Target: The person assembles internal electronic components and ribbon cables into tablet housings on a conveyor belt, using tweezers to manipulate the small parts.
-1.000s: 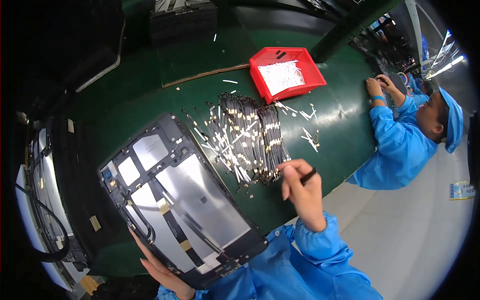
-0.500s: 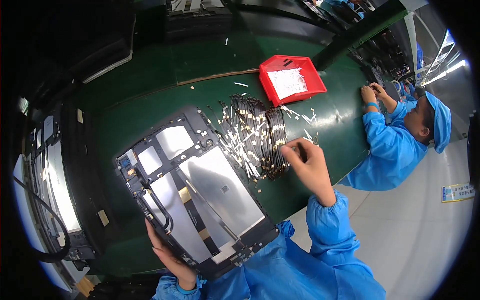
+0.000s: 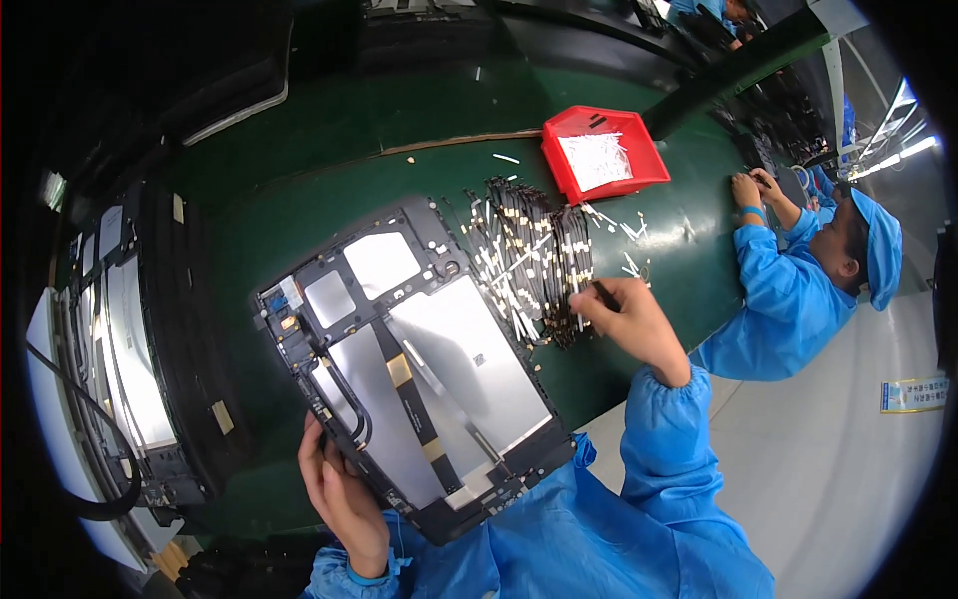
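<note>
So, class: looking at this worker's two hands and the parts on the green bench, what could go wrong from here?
1. The left hand grips the open panel frame by one edge only; it could tip or slip.
2. The right hand picks in a tangled pile of cable strips, so several may lift together.

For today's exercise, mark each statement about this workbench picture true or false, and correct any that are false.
1. The left hand holds the large dark panel at its lower edge. True.
2. The red tray lies upside down on the floor. False: it sits upright on the green table, with white bits inside.
3. The right hand reaches the pile of thin black strips. True.
4. The co-worker in blue stands at the wearer's left. False: that person is on the right.
</note>
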